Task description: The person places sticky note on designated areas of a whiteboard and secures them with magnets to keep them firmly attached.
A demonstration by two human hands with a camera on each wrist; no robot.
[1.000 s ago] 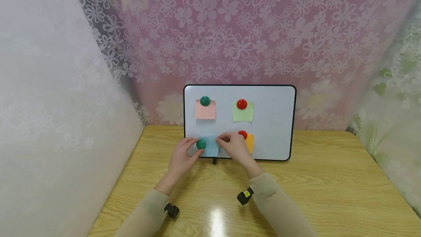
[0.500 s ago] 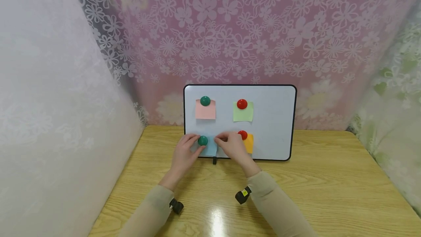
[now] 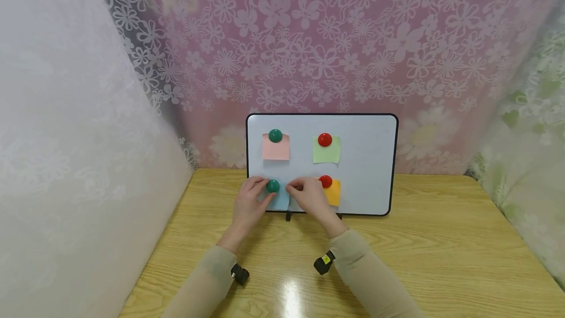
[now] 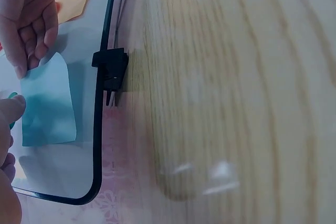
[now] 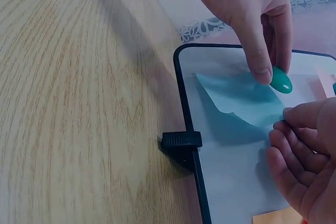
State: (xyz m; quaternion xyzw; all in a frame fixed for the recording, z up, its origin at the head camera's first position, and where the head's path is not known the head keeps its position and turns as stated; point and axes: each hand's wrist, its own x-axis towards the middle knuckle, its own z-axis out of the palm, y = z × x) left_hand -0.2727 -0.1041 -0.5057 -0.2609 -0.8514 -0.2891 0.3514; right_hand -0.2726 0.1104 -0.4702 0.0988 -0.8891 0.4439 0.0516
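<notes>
At the lower left of the whiteboard (image 3: 366,161), my left hand (image 3: 248,206) pinches a round green magnet (image 3: 272,186) between thumb and fingers. The magnet lies over the upper part of a blue sticky note (image 3: 281,201). My right hand (image 3: 312,197) pinches that note's upper right corner between thumb and forefinger. In the right wrist view, the blue note (image 5: 236,98) bows away from the board at its lower edge, and the green magnet (image 5: 282,81) sits at its top edge. Part of an orange note (image 3: 333,193) under a red magnet (image 3: 325,181) is hidden by the right hand.
Above, a pink note (image 3: 275,148) hangs under another green magnet (image 3: 275,135), and a light green note (image 3: 326,152) under a red magnet (image 3: 324,140). Black clip feet (image 4: 111,66) hold the board's lower edge on the wooden table (image 3: 441,239). Patterned curtains surround the table.
My left hand has moved up and slightly right with the green magnet. The right hand has shifted a little left, and the blue note's right edge has come left with it.
</notes>
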